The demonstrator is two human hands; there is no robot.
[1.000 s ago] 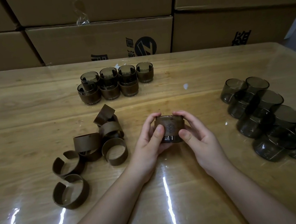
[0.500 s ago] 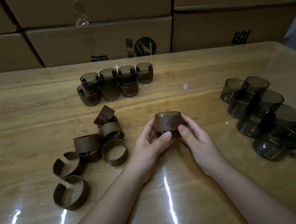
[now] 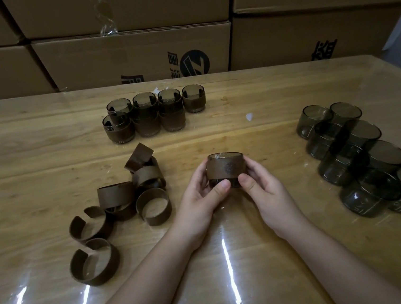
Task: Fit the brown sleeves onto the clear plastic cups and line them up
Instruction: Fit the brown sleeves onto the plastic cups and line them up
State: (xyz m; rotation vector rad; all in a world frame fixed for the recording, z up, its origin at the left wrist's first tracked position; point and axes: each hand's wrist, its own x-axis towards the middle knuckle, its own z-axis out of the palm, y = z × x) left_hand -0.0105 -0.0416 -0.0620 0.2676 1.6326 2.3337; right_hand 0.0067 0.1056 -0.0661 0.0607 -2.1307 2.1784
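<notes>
At the table's centre, a clear smoky cup (image 3: 226, 170) wears a brown sleeve around its wall. My left hand (image 3: 203, 196) grips it from the left and my right hand (image 3: 264, 192) grips it from the right, both thumbs on its near lower edge. Several loose brown sleeves (image 3: 125, 197) lie in a heap to the left. Several bare cups (image 3: 352, 150) lie nested on their sides at the right. Several sleeved cups (image 3: 150, 112) stand in two rows at the back.
The wooden table (image 3: 34, 157) has a glossy plastic cover. Stacked cardboard boxes (image 3: 134, 52) form a wall behind its far edge. A small white scrap (image 3: 249, 116) lies between the rows and the bare cups.
The cup with its sleeve has turned upright and moved slightly away from me. My thumbs have slid down from its front to its lower edge.
</notes>
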